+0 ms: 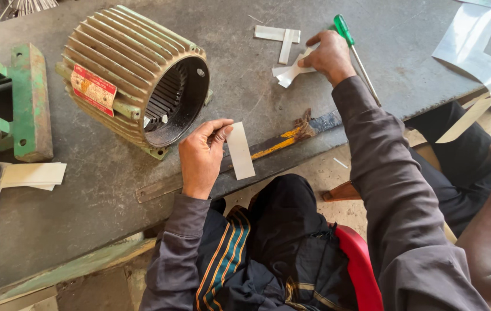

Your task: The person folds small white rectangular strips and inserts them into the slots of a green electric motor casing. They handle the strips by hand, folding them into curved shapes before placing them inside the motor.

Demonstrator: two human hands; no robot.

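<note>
Left hand [202, 155] pinches a white rectangular paper strip [240, 151] between thumb and fingers, while the right hand [330, 56] seemingly grips folded white paper pieces [289, 72] on the grey workbench [245, 98].

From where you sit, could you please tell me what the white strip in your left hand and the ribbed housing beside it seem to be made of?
The white strip, pinched in the left hand, looks like thin matte paper or insulating sheet: flat, crisp-edged, probably stiff. The ribbed housing seems to be cast metal under worn, dull paint: thick fins, bolt lugs, grimy patches.
</note>
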